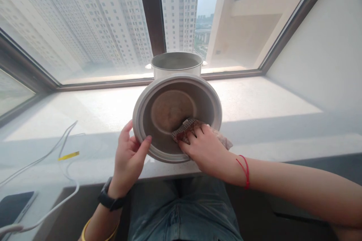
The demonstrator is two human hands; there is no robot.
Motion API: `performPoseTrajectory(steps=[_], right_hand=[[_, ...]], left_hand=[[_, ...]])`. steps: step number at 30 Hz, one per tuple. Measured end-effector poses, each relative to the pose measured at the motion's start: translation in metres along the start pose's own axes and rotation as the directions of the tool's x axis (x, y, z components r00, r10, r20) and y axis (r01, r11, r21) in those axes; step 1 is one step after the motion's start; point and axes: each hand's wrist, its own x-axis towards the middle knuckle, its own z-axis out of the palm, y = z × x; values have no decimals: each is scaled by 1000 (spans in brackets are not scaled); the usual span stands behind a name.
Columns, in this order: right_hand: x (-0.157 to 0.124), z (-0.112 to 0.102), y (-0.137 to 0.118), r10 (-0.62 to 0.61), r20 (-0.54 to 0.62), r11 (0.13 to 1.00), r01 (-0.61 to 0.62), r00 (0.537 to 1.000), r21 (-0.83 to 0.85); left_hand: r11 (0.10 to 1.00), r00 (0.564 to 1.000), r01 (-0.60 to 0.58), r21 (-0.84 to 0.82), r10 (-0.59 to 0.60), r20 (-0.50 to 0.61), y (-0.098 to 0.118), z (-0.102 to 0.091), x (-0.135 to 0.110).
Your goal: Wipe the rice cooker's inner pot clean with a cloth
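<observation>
A round metal pot (169,109) is tilted toward me on the pale windowsill (268,109), its dark inside showing. My left hand (128,154) grips the pot's rim at the lower left, thumb inside the lip. My right hand (205,148) presses a patterned cloth (186,128) against the inner wall at the lower right, fingers bent over it. A second, taller metal pot (177,64) stands upright just behind, against the window.
White cables (56,147) with a yellow tag (68,155) lie across the sill on the left. A dark phone (14,205) lies at the lower left corner. The window frame (151,11) rises behind the pots. My jeans show below the sill's edge.
</observation>
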Motion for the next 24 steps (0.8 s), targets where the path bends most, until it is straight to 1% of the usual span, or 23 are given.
performPoseTrajectory(steps=[2, 3, 4, 5, 6, 8, 9, 10, 11, 12, 13, 14, 15, 17, 19, 20, 21, 23, 24], right_hand=[[-2, 2, 3, -19, -2, 1000, 19, 1000, -10], [-3, 3, 3, -26, -7, 1000, 26, 1000, -13], [-4, 5, 3, -28, -11, 1000, 27, 1000, -13], [-5, 6, 1, -19, -15, 1000, 19, 1000, -11], [-6, 7, 0, -6, -18, 1000, 6, 1000, -5], [-6, 8, -4, 9, -25, 1000, -9, 1000, 14], [-6, 8, -5, 11, -27, 1000, -11, 1000, 24], [-6, 8, -5, 12, -29, 999, -11, 1000, 32], [-6, 7, -4, 8, -30, 999, -7, 1000, 37], [-6, 6, -2, 3, -29, 999, -2, 1000, 38], [-6, 4, 0, -2, -25, 999, 3, 1000, 36], [-6, 3, 3, -8, -19, 1000, 8, 1000, 30], [-5, 2, 5, -16, -14, 1000, 16, 1000, 18], [-5, 1, 10, -40, -14, 999, 40, 999, -28], [-5, 3, 12, -62, -32, 994, 59, 998, -88], [-5, 4, 11, -66, -45, 992, 61, 997, -112], [-6, 5, 9, -67, -55, 990, 59, 996, -126], [-6, 8, 5, -56, -70, 991, 47, 996, -125], [-6, 9, 2, -50, -74, 993, 41, 996, -112]], left_hand=[[999, 999, -35, 39, 34, 21, 21, -15, 21], [997, 999, -45, 57, 43, 24, 28, -17, 26], [997, 999, -50, 67, 49, 13, 30, -15, 25], [997, 999, -48, 66, 48, -12, 27, -10, 18], [998, 998, -35, 55, 37, -46, 19, -2, 6], [1000, 994, 17, 6, -16, -109, -4, 19, -24], [998, 993, 67, -22, -68, -96, -16, 28, -39], [992, 991, 123, -40, -125, -39, -26, 36, -50], [989, 989, 145, -41, -146, -23, -33, 41, -57], [991, 990, 133, -31, -135, -36, -36, 42, -57], [994, 992, 104, -17, -105, -65, -35, 39, -51], [998, 993, 60, 3, -59, -103, -30, 33, -40], [1000, 991, 13, 24, -10, -134, -21, 24, -26], [996, 986, -68, 63, 76, -149, -2, 6, 4], [986, 976, -129, 102, 145, -165, 13, -5, 23], [983, 969, -146, 107, 164, -183, 14, -6, 24], [985, 964, -146, 96, 163, -209, 12, -4, 20], [995, 967, -100, 26, 103, -232, -1, 8, 0], [998, 975, -55, -15, 50, -218, -10, 15, -12]])
